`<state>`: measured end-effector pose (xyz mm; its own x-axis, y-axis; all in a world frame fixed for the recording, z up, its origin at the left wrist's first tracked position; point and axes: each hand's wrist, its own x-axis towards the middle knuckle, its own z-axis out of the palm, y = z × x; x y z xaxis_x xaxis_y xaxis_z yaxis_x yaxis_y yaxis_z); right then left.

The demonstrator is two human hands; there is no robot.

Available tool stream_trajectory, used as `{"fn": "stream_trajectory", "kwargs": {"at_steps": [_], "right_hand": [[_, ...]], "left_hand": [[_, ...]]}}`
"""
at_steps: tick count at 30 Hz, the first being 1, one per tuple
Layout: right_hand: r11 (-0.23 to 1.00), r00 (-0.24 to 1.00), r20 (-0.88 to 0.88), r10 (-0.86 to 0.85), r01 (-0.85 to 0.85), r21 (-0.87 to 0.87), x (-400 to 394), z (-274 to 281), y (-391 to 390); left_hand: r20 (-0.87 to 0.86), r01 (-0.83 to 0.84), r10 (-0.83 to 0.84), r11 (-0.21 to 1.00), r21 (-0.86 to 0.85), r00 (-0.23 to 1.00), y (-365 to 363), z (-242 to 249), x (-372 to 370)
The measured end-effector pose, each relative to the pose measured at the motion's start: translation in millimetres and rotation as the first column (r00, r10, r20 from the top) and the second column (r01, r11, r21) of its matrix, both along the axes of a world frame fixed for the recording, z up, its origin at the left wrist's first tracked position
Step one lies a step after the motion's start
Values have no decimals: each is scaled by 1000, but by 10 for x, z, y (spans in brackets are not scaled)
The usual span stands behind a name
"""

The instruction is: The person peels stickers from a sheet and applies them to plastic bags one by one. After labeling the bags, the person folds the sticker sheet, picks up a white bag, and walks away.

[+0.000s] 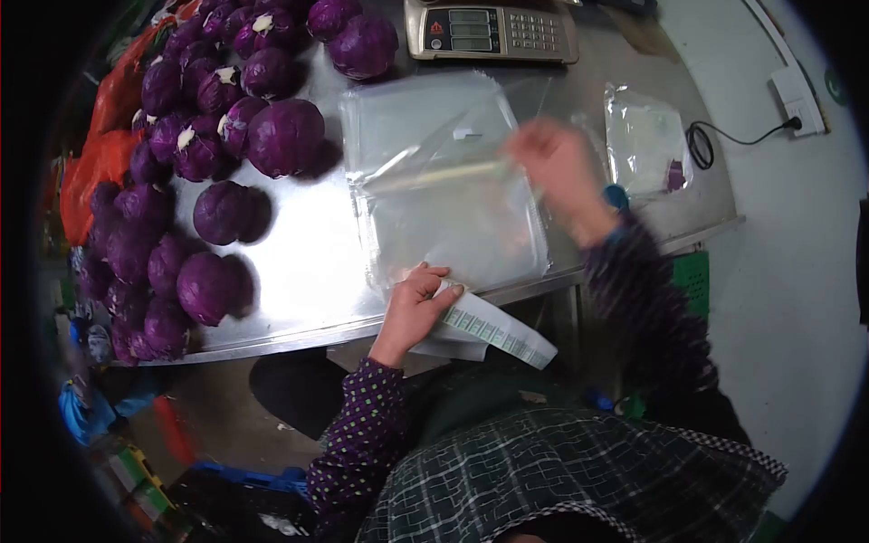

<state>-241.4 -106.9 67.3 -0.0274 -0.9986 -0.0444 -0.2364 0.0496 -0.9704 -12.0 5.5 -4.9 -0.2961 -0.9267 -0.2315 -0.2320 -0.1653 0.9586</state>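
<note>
My left hand (418,303) is closed on a long white strip of printed labels (507,333) at the front edge of the metal table. Its fingertips rest by the near edge of a stack of clear plastic bags (407,118). The strip hangs over the table edge to the right, with its green and dark print facing up. Over the right side of the bags, my right hand (552,163) is smeared by motion, and its fingers cannot be made out. A small white label (466,135) shows on the bags near it.
Many purple cabbages (285,138) cover the left of the metal table (303,312), beside orange-red net sacking (100,181). A digital scale (489,32) stands behind the bags. Right of them lie a clear packet (647,145) and a black cord (701,145) plugged into the wall.
</note>
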Motion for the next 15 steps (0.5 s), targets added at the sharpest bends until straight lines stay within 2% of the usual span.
{"fn": "stream_trajectory", "kwargs": {"at_steps": [2, 3, 5, 6, 7, 9, 10, 12, 13, 15], "right_hand": [[986, 943, -302, 140, -105, 128, 131, -782, 342], [987, 948, -292, 127, -91, 133, 122, -823, 369], [991, 770, -624, 131, -113, 68, 94, -848, 300], [978, 689, -694, 208, -167, 127, 38, -785, 236], [977, 686, -698, 208, -174, 121, -8, -754, 239], [953, 556, -812, 177, -304, -1, -43, -731, 252], [951, 555, -812, 179, -310, -2, 43, -714, 381], [881, 573, -730, 371, -467, 81, 265, -697, 754], [883, 583, -725, 367, -463, 75, 252, -720, 781], [889, 675, -598, 432, -431, 155, 146, -818, 688]], "left_hand": [[16, 8, -8, 1000, 16, 1000, 81, -46, 8], [25, 23, -23, 1000, 22, 999, 84, -45, 12], [2, 22, -22, 1000, 15, 1000, 71, -5, 13], [-6, 26, -26, 999, 28, 1000, 67, 3, 22], [-9, 20, -19, 1000, 20, 1000, 70, -27, 36], [-12, 32, -32, 999, 35, 999, 58, -120, 41], [-12, 26, -26, 999, 34, 1000, 51, -119, 40], [6, 35, -35, 999, -21, 999, 63, -56, 58], [17, 40, -40, 999, -22, 999, 103, 28, 61], [-58, 41, -41, 999, -2, 998, 194, 228, 25]]}}
